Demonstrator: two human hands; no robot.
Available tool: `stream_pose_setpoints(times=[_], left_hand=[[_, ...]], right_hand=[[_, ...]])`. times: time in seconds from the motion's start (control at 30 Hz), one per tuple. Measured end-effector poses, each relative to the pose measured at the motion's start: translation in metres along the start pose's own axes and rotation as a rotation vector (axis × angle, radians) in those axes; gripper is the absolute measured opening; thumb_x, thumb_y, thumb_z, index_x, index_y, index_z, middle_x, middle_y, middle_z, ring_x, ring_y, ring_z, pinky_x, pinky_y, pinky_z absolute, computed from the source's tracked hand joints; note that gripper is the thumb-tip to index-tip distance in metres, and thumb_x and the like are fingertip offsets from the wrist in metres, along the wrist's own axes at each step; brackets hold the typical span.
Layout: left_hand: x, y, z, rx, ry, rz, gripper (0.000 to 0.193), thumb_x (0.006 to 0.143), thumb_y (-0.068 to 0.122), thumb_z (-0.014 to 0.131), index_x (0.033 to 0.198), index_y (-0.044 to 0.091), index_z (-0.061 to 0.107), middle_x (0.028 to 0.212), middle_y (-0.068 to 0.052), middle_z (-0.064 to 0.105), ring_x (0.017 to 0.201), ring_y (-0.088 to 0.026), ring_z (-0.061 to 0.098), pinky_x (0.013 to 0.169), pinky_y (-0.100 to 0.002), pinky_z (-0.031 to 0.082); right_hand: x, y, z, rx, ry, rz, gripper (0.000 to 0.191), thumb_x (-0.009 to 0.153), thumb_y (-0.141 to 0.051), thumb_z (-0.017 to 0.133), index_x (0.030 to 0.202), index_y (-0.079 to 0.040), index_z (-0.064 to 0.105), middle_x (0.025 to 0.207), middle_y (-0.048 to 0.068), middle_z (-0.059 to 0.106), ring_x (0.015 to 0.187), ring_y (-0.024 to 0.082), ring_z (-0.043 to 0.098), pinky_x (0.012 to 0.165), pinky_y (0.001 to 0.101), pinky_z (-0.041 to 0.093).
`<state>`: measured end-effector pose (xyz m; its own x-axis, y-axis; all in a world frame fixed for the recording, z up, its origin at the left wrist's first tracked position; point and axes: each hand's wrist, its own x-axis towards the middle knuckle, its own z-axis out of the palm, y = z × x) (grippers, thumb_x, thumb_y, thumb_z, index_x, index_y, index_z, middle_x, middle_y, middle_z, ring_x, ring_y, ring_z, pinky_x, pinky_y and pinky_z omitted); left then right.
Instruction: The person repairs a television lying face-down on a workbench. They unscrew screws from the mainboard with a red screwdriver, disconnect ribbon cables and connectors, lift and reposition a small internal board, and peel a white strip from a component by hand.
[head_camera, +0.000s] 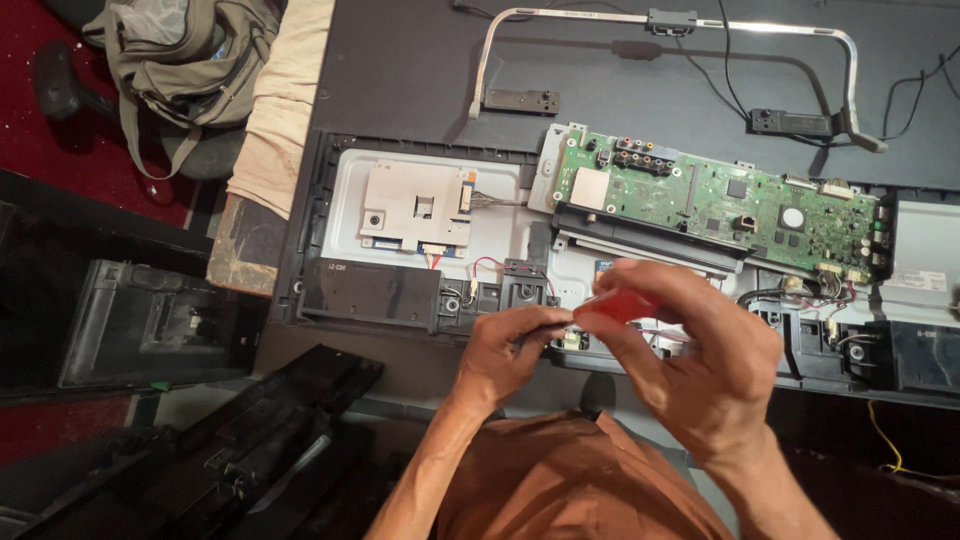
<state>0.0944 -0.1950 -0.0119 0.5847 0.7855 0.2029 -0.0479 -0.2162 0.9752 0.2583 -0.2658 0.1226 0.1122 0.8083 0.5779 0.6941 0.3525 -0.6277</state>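
Step in hand, by my read: readying the screwdriver (618, 305) over the opened TV chassis (340, 200). My right hand (690, 365) grips its red handle, fingers closed. My left hand (510, 350) pinches the shaft end nr the tip. Tool sits btwn both hands, above the lower frame edge. Next move prob. needs the tip seated square in a screw head. Beyond: green main board (740, 205), metal stand bracket (670, 25).

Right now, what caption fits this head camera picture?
Two hands hold a red-handled screwdriver over an opened television's green circuit board.
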Motion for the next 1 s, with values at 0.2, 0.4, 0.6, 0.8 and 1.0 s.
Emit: stream_pose_setpoints(times=[0.2, 0.4, 0.6, 0.8, 1.0], left_hand=[[0.004, 0.01, -0.008, -0.064, -0.149, -0.04, 0.032, 0.096, -0.01, 0.057, 0.122, 0.005, 0.068, 0.109, -0.013, 0.076, 0.102, -0.017, 0.074, 0.09, -0.029, 0.058], [0.016, 0.013, -0.016, 0.036, -0.31, -0.048, 0.027, 0.098, -0.005, 0.06, 0.122, 0.003, 0.066, 0.1, -0.018, 0.072, 0.087, -0.021, 0.067, 0.081, -0.034, 0.054], [0.016, 0.011, -0.016, 0.103, -0.267, -0.022, 0.014, 0.095, 0.001, 0.068, 0.109, 0.004, 0.071, 0.09, -0.014, 0.074, 0.078, -0.023, 0.071, 0.074, -0.034, 0.055], [0.017, 0.008, -0.012, 0.13, -0.173, 0.029, 0.016, 0.092, 0.003, 0.071, 0.108, 0.006, 0.074, 0.087, -0.012, 0.075, 0.075, -0.02, 0.074, 0.068, -0.032, 0.056], [0.015, 0.01, -0.007, 0.109, -0.108, 0.068, 0.017, 0.092, 0.008, 0.074, 0.108, 0.006, 0.075, 0.092, -0.011, 0.077, 0.079, -0.018, 0.075, 0.07, -0.029, 0.058]], right_hand=[[0.014, 0.008, -0.01, 0.272, -0.228, -0.017, 0.039, 0.087, 0.01, 0.069, 0.125, 0.001, 0.062, 0.119, 0.017, 0.074, 0.106, 0.023, 0.08, 0.087, 0.0315, 0.064], [0.017, 0.003, -0.011, 0.159, -0.154, 0.058, 0.045, 0.074, -0.006, 0.085, 0.117, -0.004, 0.073, 0.107, 0.011, 0.076, 0.094, 0.021, 0.076, 0.079, 0.0309, 0.061], [0.02, -0.006, -0.016, 0.344, -0.237, 0.098, 0.038, 0.081, -0.004, 0.077, 0.119, -0.008, 0.073, 0.114, 0.011, 0.076, 0.097, 0.02, 0.078, 0.081, 0.0284, 0.067], [0.012, -0.012, -0.005, 0.19, -0.094, 0.104, 0.05, 0.074, -0.008, 0.088, 0.122, -0.01, 0.074, 0.11, 0.012, 0.073, 0.093, 0.021, 0.073, 0.078, 0.0295, 0.063], [0.007, -0.004, -0.011, 0.216, -0.124, 0.032, 0.05, 0.074, -0.01, 0.082, 0.122, -0.005, 0.069, 0.112, 0.016, 0.072, 0.099, 0.024, 0.073, 0.083, 0.0313, 0.061]])
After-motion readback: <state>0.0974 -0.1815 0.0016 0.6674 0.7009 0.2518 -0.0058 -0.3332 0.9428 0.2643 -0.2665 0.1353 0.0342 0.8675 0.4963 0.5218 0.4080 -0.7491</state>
